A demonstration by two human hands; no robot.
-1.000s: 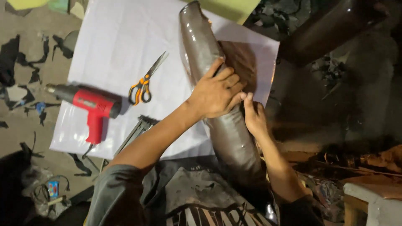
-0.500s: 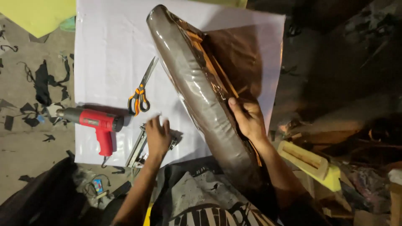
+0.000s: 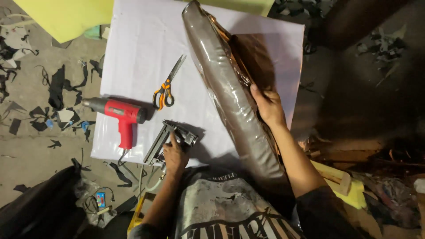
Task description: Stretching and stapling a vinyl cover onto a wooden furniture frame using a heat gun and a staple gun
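White sheet covers the floor; left hand grasps the staple gun, right hand grips the wrapped cushion.

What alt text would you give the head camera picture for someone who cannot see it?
A person's right hand steadies a long brown padded panel wrapped in clear film on a white sheet, while the left hand grips a staple gun. A red heat gun and orange-handled scissors lie beside it.

Left hand fingers hidden behind staple gun
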